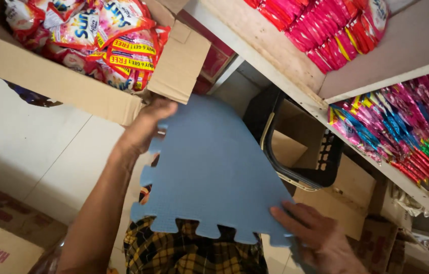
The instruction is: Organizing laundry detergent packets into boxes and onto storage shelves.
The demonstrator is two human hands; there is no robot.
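I hold a light blue foam mat tile (209, 172) with jigsaw-toothed edges flat in front of me, over my yellow-and-black checked lap. My left hand (146, 127) grips its far left corner, close under the cardboard box. My right hand (316, 233) lies on its near right corner, fingers spread over the top and thumb hidden beneath.
An open cardboard box (57, 81) of red and pink packets sits at the upper left. A black plastic basket (300, 147) holding cardboard stands under a white shelf (295, 76) stocked with pink and multicoloured sachets. More cardboard boxes (1, 238) rest on the tiled floor.
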